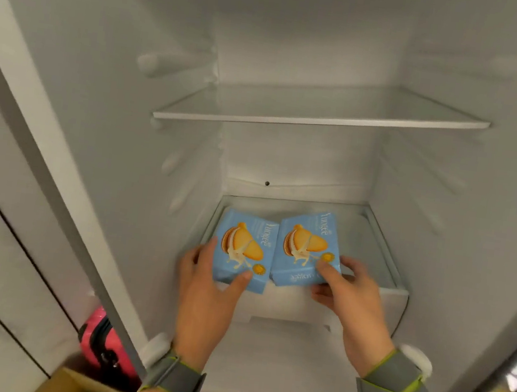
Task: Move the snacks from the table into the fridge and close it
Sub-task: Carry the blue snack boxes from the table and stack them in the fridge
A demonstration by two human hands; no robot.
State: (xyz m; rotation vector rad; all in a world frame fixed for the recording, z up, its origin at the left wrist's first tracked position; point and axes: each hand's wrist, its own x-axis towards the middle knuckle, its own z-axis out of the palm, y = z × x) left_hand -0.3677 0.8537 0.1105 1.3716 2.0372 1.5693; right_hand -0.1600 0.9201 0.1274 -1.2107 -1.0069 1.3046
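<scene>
Head view, inside the open fridge (444, 220): our left hand (204, 294) grips the left snack box (244, 243), fingers (241, 278) curled round its near edge, and our right hand (353, 302) holds the right snack box (305, 244) likewise. Both blue boxes sit side by side, touching, over the bottom drawer (399, 300), below the glass shelf (319, 120). We note a pink suitcase (98, 337) left of the fridge.

The left wrist band (175, 379) is broad and grey, of soft-looking fabric edged in lime green. The right wrist band (395, 391) matches it (a lime-green strap crosses its top). Each carries a rounded white part at its outer side: the left white piece (160, 347) and the right white piece (414, 359). The left hand (204, 297) and right hand (352, 300) are bare, as are the forearms.
</scene>
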